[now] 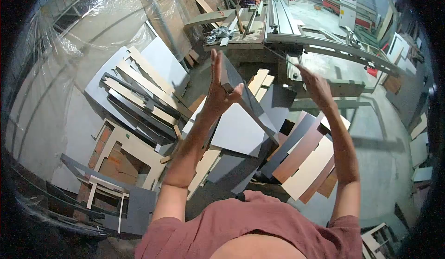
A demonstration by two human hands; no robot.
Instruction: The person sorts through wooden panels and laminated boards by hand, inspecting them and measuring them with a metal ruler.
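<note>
Over scrap pile [139, 99] in workshop: left hand [218, 92] pinches grey panel [241, 129], mid-lift seemingly; right hand [317, 85] spread, clear; far edge likely needs steadying.

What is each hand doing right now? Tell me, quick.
Left hand: closed on the edge of the grey panel.
Right hand: open, holding nothing.
</note>
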